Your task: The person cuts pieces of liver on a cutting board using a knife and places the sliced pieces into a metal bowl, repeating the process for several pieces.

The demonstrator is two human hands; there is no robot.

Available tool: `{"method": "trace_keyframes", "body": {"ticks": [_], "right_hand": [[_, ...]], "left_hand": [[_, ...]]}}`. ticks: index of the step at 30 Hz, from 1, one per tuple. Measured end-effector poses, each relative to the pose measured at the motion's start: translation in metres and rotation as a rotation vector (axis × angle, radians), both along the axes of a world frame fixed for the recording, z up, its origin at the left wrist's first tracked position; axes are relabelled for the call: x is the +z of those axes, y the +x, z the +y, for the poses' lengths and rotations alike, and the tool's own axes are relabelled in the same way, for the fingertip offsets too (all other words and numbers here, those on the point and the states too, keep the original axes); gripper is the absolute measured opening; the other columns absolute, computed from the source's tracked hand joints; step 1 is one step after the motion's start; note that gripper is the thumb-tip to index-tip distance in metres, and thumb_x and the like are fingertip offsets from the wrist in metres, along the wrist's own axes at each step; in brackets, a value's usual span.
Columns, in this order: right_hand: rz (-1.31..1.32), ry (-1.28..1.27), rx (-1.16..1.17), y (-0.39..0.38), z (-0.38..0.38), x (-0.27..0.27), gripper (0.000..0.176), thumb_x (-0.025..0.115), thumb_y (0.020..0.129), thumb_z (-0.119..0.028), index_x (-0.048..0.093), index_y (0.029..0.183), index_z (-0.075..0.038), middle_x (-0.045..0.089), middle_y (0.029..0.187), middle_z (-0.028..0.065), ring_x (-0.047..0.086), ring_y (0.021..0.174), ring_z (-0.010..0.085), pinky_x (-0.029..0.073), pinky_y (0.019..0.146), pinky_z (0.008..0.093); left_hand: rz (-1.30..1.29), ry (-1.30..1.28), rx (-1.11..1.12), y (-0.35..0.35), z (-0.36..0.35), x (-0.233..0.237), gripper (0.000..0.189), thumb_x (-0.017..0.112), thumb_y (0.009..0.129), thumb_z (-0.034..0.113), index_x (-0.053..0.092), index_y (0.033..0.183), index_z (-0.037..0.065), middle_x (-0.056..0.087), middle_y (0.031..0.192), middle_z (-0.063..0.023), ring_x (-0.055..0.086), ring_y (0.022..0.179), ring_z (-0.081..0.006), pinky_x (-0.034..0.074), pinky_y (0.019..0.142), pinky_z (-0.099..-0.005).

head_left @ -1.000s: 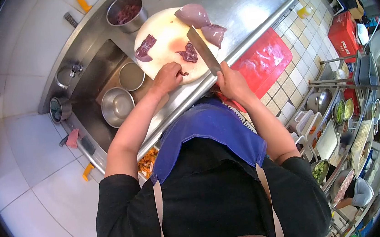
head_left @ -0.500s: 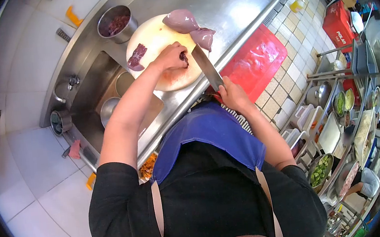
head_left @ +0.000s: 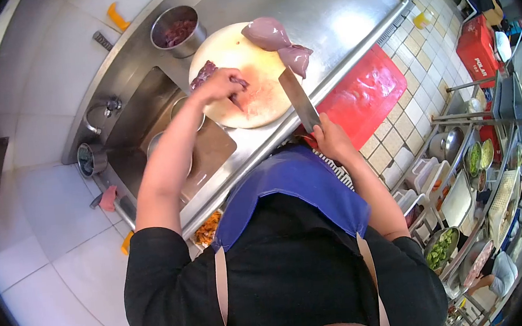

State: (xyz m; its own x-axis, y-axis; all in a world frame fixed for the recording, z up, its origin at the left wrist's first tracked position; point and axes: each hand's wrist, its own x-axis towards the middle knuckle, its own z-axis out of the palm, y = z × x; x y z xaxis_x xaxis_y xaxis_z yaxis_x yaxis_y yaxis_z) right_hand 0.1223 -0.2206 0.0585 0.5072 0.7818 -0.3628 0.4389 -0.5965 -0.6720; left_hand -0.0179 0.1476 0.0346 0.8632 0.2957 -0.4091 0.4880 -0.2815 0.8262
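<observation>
Over the left half of the round white cutting board (head_left: 256,116), my left hand (head_left: 222,85) is closed on a small piece of dark meat (head_left: 240,82). A flat dark meat piece (head_left: 204,74) lies beside it at the board's left edge, partly covered by the hand. My right hand (head_left: 332,137) grips a broad cleaver (head_left: 299,98) by its handle, the blade reaching over the board's right edge. Two smooth, large pieces of purplish meat (head_left: 265,33) lie at the board's upper right. Red smears mark the board's middle.
A steel pot (head_left: 181,48) of cut dark meat stands behind the board. The steel sink (head_left: 212,149) with bowls in it is at the left. A red lid or tray (head_left: 370,89) is beyond the counter's right edge. Shelves of food containers (head_left: 442,246) stand at the right.
My left hand has moved left across the board with the small piece, nearer the flat dark piece. My right hand still holds the cleaver near the board's right edge. The view has shifted slightly.
</observation>
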Motion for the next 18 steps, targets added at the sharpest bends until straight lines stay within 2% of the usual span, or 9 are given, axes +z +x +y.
{"method": "trace_keyframes", "body": {"ticks": [2,5,7,8,10,11,13,16,18], "right_hand": [[-0.028,-0.001,0.015,0.000,-0.001,-0.004,0.024,0.051,0.107,-0.022,0.047,0.116,0.000,0.066,0.099,0.0383,0.063,0.098,0.0583,0.046,0.085,0.0655],[-0.064,0.013,0.031,0.001,-0.001,-0.010,0.024,0.051,0.107,-0.022,0.047,0.116,-0.001,0.066,0.099,0.0382,0.063,0.097,0.0585,0.046,0.085,0.0656],[-0.073,0.028,0.035,0.001,-0.001,-0.008,0.024,0.050,0.107,-0.022,0.047,0.115,-0.001,0.066,0.100,0.0381,0.063,0.097,0.0586,0.046,0.085,0.0655],[-0.075,0.020,0.029,0.000,0.000,-0.004,0.024,0.051,0.107,-0.022,0.047,0.115,0.000,0.066,0.099,0.0382,0.063,0.097,0.0587,0.046,0.085,0.0656],[-0.080,0.015,0.025,-0.001,0.001,-0.002,0.024,0.051,0.107,-0.022,0.047,0.114,0.000,0.066,0.099,0.0382,0.063,0.097,0.0588,0.046,0.085,0.0656],[-0.081,0.017,0.020,-0.001,0.001,-0.005,0.024,0.051,0.107,-0.023,0.048,0.114,0.000,0.066,0.099,0.0383,0.063,0.097,0.0589,0.046,0.084,0.0657],[-0.078,0.020,0.014,-0.002,0.000,-0.006,0.024,0.051,0.107,-0.023,0.048,0.115,0.000,0.066,0.099,0.0384,0.063,0.097,0.0591,0.046,0.084,0.0658],[-0.047,0.031,-0.025,-0.006,0.000,-0.006,0.025,0.051,0.107,-0.024,0.048,0.117,-0.001,0.066,0.100,0.0390,0.063,0.098,0.0594,0.047,0.084,0.0659],[-0.040,0.017,-0.035,-0.006,-0.001,-0.007,0.026,0.051,0.107,-0.025,0.048,0.119,-0.001,0.066,0.100,0.0397,0.063,0.098,0.0595,0.047,0.085,0.0660]], "left_hand": [[-0.019,-0.040,0.117,-0.006,0.039,0.030,0.011,0.073,0.088,0.004,0.072,0.099,0.001,0.073,0.090,-0.0045,0.069,0.079,-0.0114,0.056,0.070,-0.0282],[-0.118,0.217,0.200,-0.005,0.107,0.072,0.012,0.070,0.087,0.002,0.070,0.099,0.003,0.072,0.090,-0.0040,0.070,0.078,-0.0140,0.058,0.067,-0.0306],[-0.043,0.363,0.305,0.000,0.123,0.117,0.026,0.072,0.084,0.009,0.073,0.110,0.004,0.075,0.099,-0.0082,0.072,0.082,-0.0158,0.059,0.076,-0.0313],[-0.083,0.565,0.315,0.001,0.148,0.109,0.045,0.074,0.081,0.013,0.072,0.125,0.005,0.077,0.110,-0.0132,0.073,0.095,-0.0230,0.058,0.088,-0.0342],[-0.157,0.830,0.308,-0.002,0.174,0.092,0.057,0.076,0.079,0.015,0.069,0.135,0.010,0.076,0.118,-0.0152,0.072,0.107,-0.0287,0.056,0.095,-0.0378],[-0.158,0.832,0.311,-0.003,0.179,0.080,0.057,0.076,0.079,0.015,0.069,0.135,0.010,0.076,0.118,-0.0152,0.072,0.107,-0.0287,0.056,0.095,-0.0378],[-0.423,1.204,0.334,-0.004,0.183,0.051,0.054,0.078,0.079,0.017,0.070,0.131,0.011,0.075,0.120,-0.0151,0.072,0.107,-0.0288,0.056,0.094,-0.0399],[0.231,0.743,0.223,-0.013,0.144,0.023,0.035,0.082,0.079,0.027,0.075,0.109,0.009,0.078,0.107,-0.0151,0.073,0.095,-0.0307,0.057,0.087,-0.0414],[0.392,0.759,0.132,-0.025,0.104,-0.005,0.036,0.084,0.078,0.033,0.077,0.102,0.007,0.078,0.101,-0.0180,0.075,0.096,-0.0314,0.058,0.087,-0.0420]]}}
